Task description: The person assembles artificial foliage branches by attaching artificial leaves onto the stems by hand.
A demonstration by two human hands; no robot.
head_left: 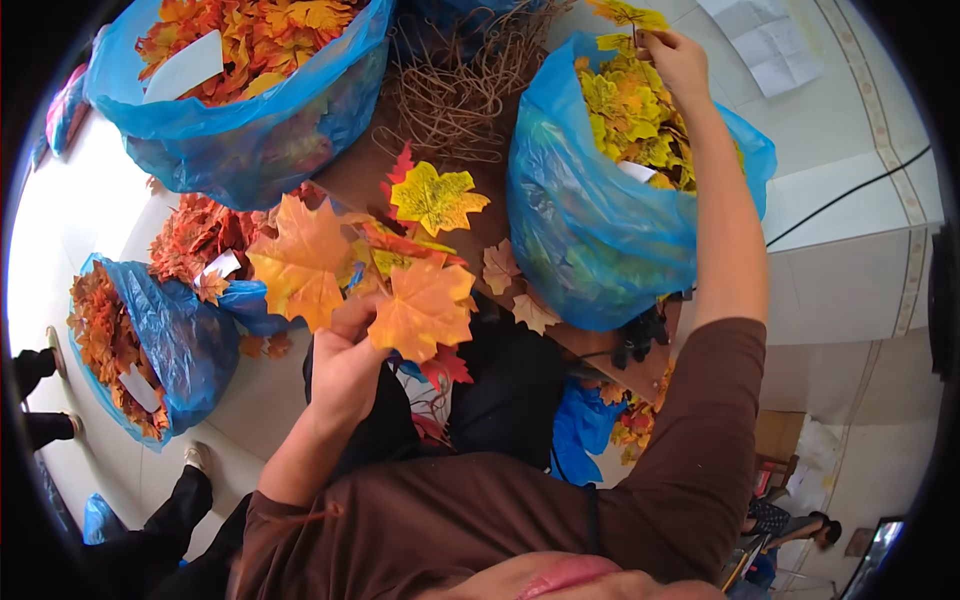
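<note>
My left hand (348,362) is closed round the lower part of a spray of artificial maple leaves (425,300), in orange, yellow and red. The spray stands above my lap, and its stem is mostly hidden by leaves and fingers. My right hand (676,68) reaches far out and pinches a yellow-green maple leaf sprig (628,14) above a blue plastic bag (600,240). Yellow-green artificial leaves (628,108) fill that bag, with a white card among them.
Another blue bag (250,150) of orange leaves stands far left. Below it are red leaves (205,240) and a smaller bag (185,340) of rust leaves. Tangled brown stems (455,90) lie between the large bags. A black cable (850,200) runs at right. Other people's feet (197,457) show at left.
</note>
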